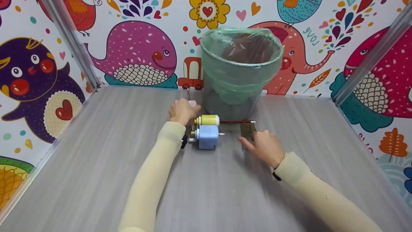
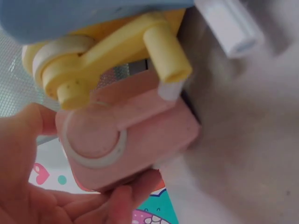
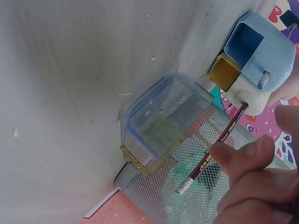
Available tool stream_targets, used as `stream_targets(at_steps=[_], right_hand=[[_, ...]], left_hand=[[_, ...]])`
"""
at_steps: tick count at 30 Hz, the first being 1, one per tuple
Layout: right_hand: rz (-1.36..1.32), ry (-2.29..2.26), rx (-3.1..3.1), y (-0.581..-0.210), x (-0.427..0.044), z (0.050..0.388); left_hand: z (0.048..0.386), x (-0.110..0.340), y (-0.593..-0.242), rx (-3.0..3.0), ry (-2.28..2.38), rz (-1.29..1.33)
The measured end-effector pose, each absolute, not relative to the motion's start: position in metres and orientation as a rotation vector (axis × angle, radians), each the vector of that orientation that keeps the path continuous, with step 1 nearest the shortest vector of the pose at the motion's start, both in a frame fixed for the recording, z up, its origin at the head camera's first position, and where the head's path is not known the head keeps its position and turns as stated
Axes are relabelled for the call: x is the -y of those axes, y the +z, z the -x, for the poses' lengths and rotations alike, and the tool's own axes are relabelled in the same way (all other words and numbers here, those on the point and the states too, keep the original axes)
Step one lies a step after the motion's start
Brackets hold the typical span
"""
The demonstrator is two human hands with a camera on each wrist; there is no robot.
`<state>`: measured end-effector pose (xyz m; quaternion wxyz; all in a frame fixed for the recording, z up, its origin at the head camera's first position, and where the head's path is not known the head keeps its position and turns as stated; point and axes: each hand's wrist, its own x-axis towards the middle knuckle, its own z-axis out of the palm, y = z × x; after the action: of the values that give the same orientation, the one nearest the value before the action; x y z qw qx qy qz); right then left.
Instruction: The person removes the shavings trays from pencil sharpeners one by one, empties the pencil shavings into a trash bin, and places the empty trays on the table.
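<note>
My left hand [image 1: 182, 111] grips a pink crank pencil sharpener [image 2: 156, 137], thumb on one side and fingers on the other. A pencil [image 1: 189, 94] points away beyond it. Just right of that hand stand a yellow sharpener [image 1: 208, 120] and, nearer me, a blue sharpener [image 1: 208, 138]. A long dark red and black pencil [image 3: 231, 125] sticks out of the yellow one; a short stub [image 3: 264, 80] pokes from the blue one. Beside a clear shavings drawer [image 3: 161, 121] my right hand [image 1: 267, 146] hovers with loosely bent fingers, holding nothing visible.
A mesh waste bin [image 1: 228, 109] lined with a green bag [image 1: 241, 80] stands directly behind the sharpeners. Cartoon-printed panels [image 1: 141, 51] enclose the grey table [image 1: 206, 190] at the back and sides. Small shavings [image 3: 153, 59] are scattered on its surface.
</note>
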<state>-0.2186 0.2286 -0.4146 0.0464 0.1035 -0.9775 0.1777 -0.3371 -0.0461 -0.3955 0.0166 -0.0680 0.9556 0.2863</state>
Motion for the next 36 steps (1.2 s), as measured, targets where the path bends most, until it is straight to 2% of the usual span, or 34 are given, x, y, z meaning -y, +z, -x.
stream_targets(at_steps=[12, 21, 36], right_hand=[[-0.624, 0.479, 2.819, -0.402, -0.204, 0.225], [-0.662, 0.463, 2.816, -0.398, -0.191, 0.226], [-0.755, 0.556, 2.779, -0.403, -0.176, 0.222]], left_hand=[[0.336, 0.053, -0.399, -2.948, 0.963, 0.169], [0.331, 0.07, -0.396, -3.03, 0.912, 0.105], [0.277, 0.124, -0.368, -2.99, 0.855, -0.142]])
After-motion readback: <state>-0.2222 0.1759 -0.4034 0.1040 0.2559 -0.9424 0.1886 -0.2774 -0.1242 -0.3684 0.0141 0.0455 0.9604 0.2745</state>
